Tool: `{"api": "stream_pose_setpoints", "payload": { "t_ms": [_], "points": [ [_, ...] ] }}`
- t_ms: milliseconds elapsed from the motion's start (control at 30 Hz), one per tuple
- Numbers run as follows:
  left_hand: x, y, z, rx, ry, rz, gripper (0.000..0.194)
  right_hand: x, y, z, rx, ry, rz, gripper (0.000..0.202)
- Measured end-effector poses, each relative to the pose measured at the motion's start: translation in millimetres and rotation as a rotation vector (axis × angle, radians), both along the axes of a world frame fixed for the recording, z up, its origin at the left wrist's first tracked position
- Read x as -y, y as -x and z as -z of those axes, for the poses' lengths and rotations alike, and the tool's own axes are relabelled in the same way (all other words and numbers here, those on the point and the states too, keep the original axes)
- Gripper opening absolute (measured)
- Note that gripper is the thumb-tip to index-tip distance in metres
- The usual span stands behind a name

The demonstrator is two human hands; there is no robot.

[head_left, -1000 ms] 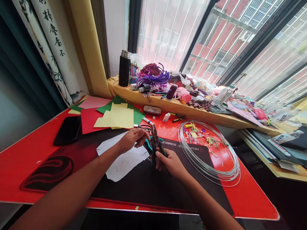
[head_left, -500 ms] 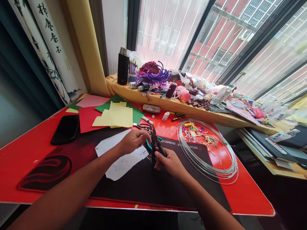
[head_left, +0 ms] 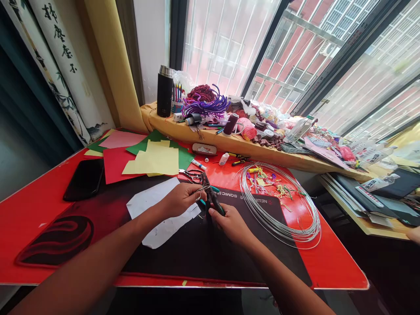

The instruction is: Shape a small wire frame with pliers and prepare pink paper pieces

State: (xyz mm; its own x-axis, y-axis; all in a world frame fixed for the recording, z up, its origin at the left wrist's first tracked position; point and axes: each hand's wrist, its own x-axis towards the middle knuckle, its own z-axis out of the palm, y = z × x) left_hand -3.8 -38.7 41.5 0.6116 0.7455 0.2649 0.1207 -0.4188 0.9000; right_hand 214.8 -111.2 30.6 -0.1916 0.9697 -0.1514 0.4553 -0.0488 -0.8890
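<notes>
My right hand (head_left: 229, 222) is closed around the handles of black pliers (head_left: 214, 202), held jaws up over the dark desk mat (head_left: 183, 258). Between the pinched fingers of my left hand (head_left: 180, 199) is a thin piece of silvery wire (head_left: 201, 189), its end at the plier jaws. Whether the jaws grip the wire is too small to tell. A white paper sheet (head_left: 152, 197) lies under my left hand. Partly hidden behind the black pliers is a tool with teal handles (head_left: 215, 189).
A large coil of wire (head_left: 251, 210) lies right, around colourful scraps (head_left: 262, 177). Coloured paper sheets (head_left: 157, 162) and a black phone (head_left: 83, 179) are on the left. The cluttered sill (head_left: 210, 135) bears a flask (head_left: 164, 92). Another person's hand (head_left: 414, 235) shows at the right edge.
The view has shifted slightly, so the desk things appear further left. My left fingers have turned a little at the plier jaws, showing more wire. A hand has appeared at the right edge.
</notes>
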Motion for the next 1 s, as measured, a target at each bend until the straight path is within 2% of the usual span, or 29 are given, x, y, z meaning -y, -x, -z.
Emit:
{"api": "stream_pose_setpoints", "payload": {
  "t_ms": [133,300,467,567,733,867,1000],
  "points": [
    [1.0,-1.3,1.6,-0.027,0.053,0.005,0.046,-1.7,-1.1,3.7,-0.017,-0.011,-0.021,0.032],
    [-2.5,3.1,-2.7,-0.002,0.282,0.101,0.049,-2.9,-1.3,4.7,-0.038,0.019,-0.028,0.036],
    [-10.4,11.3,-9.3,0.082,0.377,0.103,0.038,-5.6,-0.2,4.0,-0.023,0.069,-0.037,0.038],
    [-13.7,13.4,-7.0,0.132,0.423,0.064,0.036,-8.4,1.7,5.0,-0.026,0.082,-0.05,0.04],
    [-14.7,17.0,-4.5,0.191,0.527,0.145,0.04,-11.0,7.0,6.1,-0.061,0.079,-0.087,0.038],
    [-14.3,18.9,-11.1,0.146,0.515,0.119,0.044,-10.4,10.9,3.4,-0.104,0.102,-0.104,0.035],
    [-17.2,18.3,-15.5,0.038,0.375,0.019,0.05,-10.9,11.5,1.6,-0.115,0.122,-0.084,0.034]
  ]
}}
